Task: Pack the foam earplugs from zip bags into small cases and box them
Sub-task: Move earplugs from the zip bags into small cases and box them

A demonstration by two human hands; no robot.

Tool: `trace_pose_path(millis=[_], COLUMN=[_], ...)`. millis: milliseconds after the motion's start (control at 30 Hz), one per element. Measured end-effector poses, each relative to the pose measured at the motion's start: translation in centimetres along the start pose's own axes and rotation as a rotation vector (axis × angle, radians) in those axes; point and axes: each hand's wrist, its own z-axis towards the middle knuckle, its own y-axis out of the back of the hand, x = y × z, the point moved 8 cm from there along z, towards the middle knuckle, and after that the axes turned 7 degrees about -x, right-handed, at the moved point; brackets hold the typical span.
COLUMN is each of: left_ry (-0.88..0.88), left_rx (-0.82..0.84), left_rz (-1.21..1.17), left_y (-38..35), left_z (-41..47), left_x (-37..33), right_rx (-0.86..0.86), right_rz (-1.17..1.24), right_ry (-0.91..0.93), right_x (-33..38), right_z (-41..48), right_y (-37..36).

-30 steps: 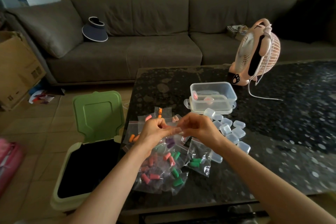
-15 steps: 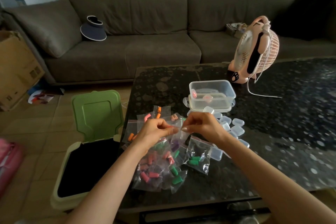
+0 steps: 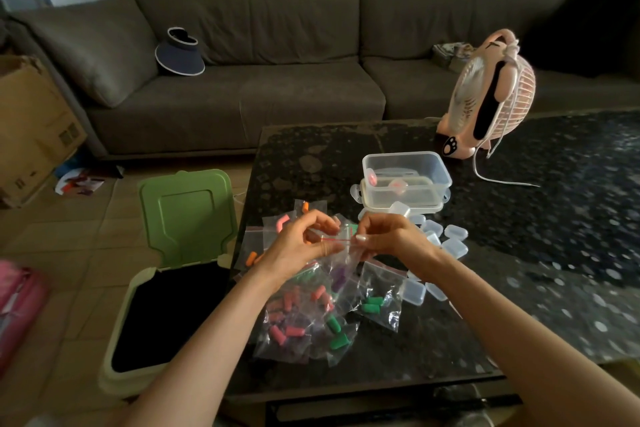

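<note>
My left hand (image 3: 299,243) and my right hand (image 3: 388,237) both pinch the red-striped top edge of a clear zip bag (image 3: 341,265) with purple earplugs hanging in it, held just above the table. Under it lies a pile of zip bags (image 3: 298,319) with pink, orange and green earplugs. Several small clear cases (image 3: 446,241) lie scattered to the right of my hands. Behind them stands a clear plastic box (image 3: 407,172) on its lid, with a couple of filled cases inside.
The dark speckled table (image 3: 519,253) carries a pink fan (image 3: 485,97) with a white cord at the back right. A green-lidded bin (image 3: 166,291) stands open on the floor to the left of the table. A grey sofa runs behind.
My hands have drawn slightly apart along the bag's top edge, and the bag with the purple earplugs hangs lower between them.
</note>
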Motion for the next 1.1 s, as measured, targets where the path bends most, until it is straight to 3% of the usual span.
trace_pose_path(millis=[367, 933, 1100], left_ry=[-0.056, -0.342, -0.293], left_rx=[0.018, -0.289, -0.217], left_rz=[0.064, 0.181, 0.131], left_y=[-0.6, 1.1, 1.0], left_z=[0.2, -0.3, -0.4], left_x=[-0.2, -2.7, -3.0], right_rx=[-0.012, -0.157, -0.143], right_rz=[-0.138, -0.225, -0.178], right_ry=[0.0, -0.016, -0.078], right_x=[0.4, 0.6, -0.2], right_z=[-0.3, 0.5, 0.4], right_y=[-0.3, 0.4, 0.5])
